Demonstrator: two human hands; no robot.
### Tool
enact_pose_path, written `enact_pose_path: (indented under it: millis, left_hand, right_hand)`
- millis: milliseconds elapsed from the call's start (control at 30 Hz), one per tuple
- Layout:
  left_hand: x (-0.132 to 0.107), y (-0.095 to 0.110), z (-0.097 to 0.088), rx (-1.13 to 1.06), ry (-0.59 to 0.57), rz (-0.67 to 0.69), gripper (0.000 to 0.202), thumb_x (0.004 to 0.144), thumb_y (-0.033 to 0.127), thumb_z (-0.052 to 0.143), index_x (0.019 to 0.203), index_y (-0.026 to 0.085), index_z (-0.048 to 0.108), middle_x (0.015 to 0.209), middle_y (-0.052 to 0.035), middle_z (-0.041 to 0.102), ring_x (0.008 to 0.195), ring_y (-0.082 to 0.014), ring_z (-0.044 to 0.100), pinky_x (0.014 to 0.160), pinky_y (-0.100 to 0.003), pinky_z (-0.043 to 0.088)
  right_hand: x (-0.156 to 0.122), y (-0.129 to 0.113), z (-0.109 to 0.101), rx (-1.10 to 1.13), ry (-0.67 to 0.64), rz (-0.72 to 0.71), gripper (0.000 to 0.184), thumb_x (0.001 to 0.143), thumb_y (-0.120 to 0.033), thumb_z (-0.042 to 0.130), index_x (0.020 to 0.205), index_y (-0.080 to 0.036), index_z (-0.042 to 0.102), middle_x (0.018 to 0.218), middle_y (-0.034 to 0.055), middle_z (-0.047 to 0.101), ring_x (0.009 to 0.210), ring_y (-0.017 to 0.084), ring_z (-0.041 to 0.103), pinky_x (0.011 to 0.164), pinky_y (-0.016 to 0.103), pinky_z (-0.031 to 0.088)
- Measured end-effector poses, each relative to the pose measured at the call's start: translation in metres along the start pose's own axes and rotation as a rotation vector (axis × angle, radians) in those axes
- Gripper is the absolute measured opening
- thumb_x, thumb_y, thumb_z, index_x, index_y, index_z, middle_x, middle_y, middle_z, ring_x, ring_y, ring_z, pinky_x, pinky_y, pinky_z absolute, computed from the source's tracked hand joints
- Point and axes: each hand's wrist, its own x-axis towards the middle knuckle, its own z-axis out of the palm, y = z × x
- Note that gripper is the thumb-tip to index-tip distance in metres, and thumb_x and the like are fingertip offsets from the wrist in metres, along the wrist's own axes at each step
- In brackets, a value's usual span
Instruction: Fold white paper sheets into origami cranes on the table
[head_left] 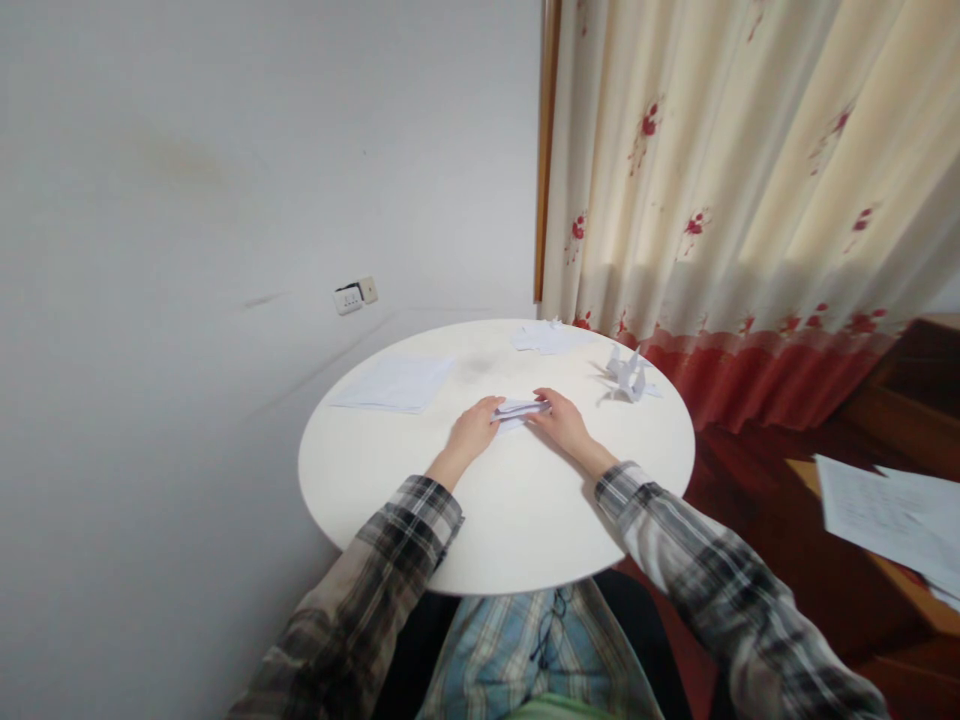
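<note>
A folded piece of white paper [517, 410] is held between my two hands over the middle of the round white table [517, 540]. My left hand [475, 428] grips its left end, the fingers closed on the edge. At its right end, my right hand [561, 420] pinches the folded layers between thumb and fingers. The layers stand slightly apart along the near side. Part of the paper is hidden behind my fingers.
To the left on the table lies a stack of flat white paper [394, 383]. Folded paper figures [628, 375] stand at the right, and more paper [551, 337] lies at the back. A wall [187, 300] borders the left, a curtain [697, 200] the back right. Written sheets [885, 510] rest on wooden furniture.
</note>
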Motion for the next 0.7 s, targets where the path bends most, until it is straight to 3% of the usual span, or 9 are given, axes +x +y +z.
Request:
enact_pose_path:
  millis: [200, 333, 700]
  left_hand:
    - [0.0028, -0.0006, 0.0031, -0.1, 0.064, -0.016, 0.039, 0.079, 0.01, 0.038, 0.114, 0.016, 0.055, 0.121, -0.0077, 0.056, 0.112, -0.0197, 0.05, 0.1, -0.033, 0.034]
    - [0.0049, 0.0, 0.0047, -0.176, 0.123, -0.032, 0.039, 0.079, 0.011, 0.038, 0.113, 0.016, 0.056, 0.12, -0.0074, 0.057, 0.111, -0.0195, 0.051, 0.1, -0.033, 0.034]
    - [0.0083, 0.004, 0.0094, -0.395, 0.227, -0.118, 0.032, 0.082, 0.022, 0.039, 0.106, 0.018, 0.06, 0.108, -0.0067, 0.064, 0.099, -0.0204, 0.057, 0.089, -0.033, 0.042]
  right_hand:
    - [0.0012, -0.0014, 0.0014, 0.097, 0.048, 0.092, 0.062, 0.069, -0.031, 0.064, 0.123, -0.017, 0.038, 0.098, 0.0077, 0.062, 0.074, 0.015, 0.059, 0.07, 0.029, 0.045]
    - [0.0029, -0.0012, 0.0027, 0.081, 0.047, 0.158, 0.071, 0.067, -0.034, 0.066, 0.127, -0.014, 0.033, 0.084, 0.0067, 0.065, 0.073, 0.017, 0.061, 0.069, 0.029, 0.045]
    - [0.0034, 0.0014, 0.0045, 0.1, -0.016, 0.167, 0.064, 0.072, -0.034, 0.061, 0.127, -0.017, 0.034, 0.099, 0.0081, 0.063, 0.073, 0.016, 0.061, 0.064, 0.027, 0.046]
